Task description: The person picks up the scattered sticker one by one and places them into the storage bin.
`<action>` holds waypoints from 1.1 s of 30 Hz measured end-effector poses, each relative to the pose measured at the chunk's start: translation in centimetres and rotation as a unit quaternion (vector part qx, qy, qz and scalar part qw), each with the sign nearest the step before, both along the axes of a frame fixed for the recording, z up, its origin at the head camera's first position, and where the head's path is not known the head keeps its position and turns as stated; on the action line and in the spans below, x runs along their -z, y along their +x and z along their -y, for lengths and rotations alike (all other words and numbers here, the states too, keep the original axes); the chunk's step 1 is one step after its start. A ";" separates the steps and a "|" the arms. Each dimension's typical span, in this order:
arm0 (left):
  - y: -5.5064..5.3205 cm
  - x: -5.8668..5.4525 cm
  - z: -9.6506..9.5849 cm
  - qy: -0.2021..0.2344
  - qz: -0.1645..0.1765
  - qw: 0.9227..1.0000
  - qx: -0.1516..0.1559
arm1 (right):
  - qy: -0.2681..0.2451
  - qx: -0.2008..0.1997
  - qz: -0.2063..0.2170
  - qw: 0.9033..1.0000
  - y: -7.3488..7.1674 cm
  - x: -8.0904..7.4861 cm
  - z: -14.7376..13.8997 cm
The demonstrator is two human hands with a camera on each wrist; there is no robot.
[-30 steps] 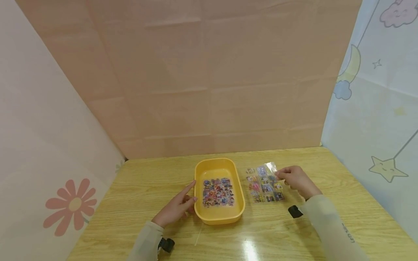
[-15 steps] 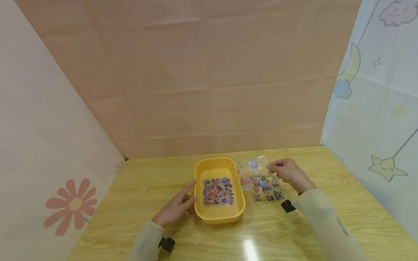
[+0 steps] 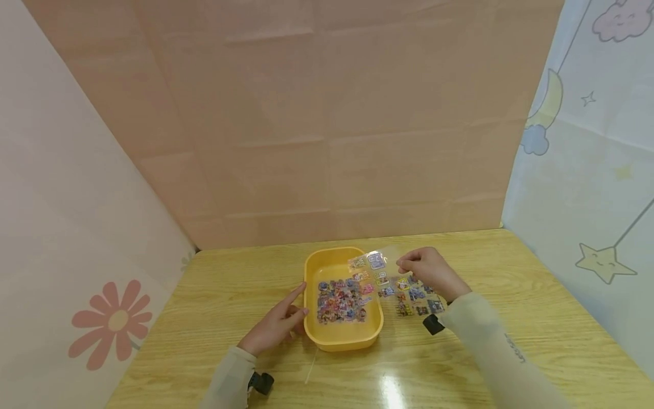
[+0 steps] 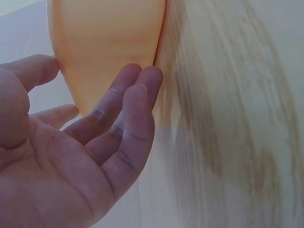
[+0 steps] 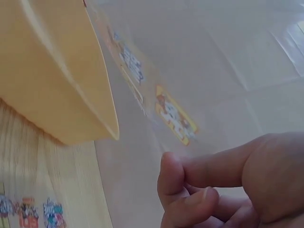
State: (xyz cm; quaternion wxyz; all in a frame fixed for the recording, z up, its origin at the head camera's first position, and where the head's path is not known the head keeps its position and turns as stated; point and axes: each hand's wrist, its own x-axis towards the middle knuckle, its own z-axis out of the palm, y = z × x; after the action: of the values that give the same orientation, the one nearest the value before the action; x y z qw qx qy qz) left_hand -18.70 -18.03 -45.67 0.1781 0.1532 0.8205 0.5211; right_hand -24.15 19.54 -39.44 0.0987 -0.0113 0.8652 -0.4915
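A yellow plastic tray [image 3: 347,343] stands mid-table, a sheet of colourful cartoon stickers [image 3: 337,304] lying flat inside. My left hand [image 3: 273,328] touches the tray's left side; in the left wrist view its fingers rest loosely bent against the outer wall [image 4: 107,33]. Between thumb and forefinger my right hand [image 3: 433,271] pinches the edge of a clear sticker sheet [image 3: 377,261]. That sheet hangs tilted over the tray's right rim, overlapping the inside in the head view. Another clear sticker sheet [image 3: 420,309] lies on the table below the right hand, partly hidden by the raised one.
The wooden table [image 3: 235,284] meets a tan backdrop [image 3: 327,142] behind. Patterned light panels stand on the left [image 3: 76,199] and right [image 3: 577,170]. A thin pale strip [image 3: 310,366] pokes out near the tray's front.
My right hand has lifted the top sticker sheet off the one beneath and carried it left, over the tray's right side. The left hand and tray stay in place.
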 end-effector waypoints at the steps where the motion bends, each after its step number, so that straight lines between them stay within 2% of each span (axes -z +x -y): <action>1: 0.0 0.0 0.0 -0.001 -0.001 1.000 0.000 | -0.001 -0.002 0.000 1.000 -0.1 -0.1 0.3; 19: -0.1 -0.1 -0.1 -0.007 -0.001 1.000 -0.002 | 0.035 -0.036 -0.033 0.998 -1.0 -0.7 5.6; 33: -0.1 -0.1 0.0 -0.003 -0.001 1.000 0.000 | 0.040 -0.048 -0.027 0.998 -1.4 0.2 9.4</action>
State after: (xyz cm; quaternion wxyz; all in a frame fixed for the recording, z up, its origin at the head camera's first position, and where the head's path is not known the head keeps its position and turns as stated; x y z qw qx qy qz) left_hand -18.80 -17.99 -45.57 0.1778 0.1531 0.8224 0.5182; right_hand -25.58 10.12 -39.65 0.0991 -0.0621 0.8852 -0.4503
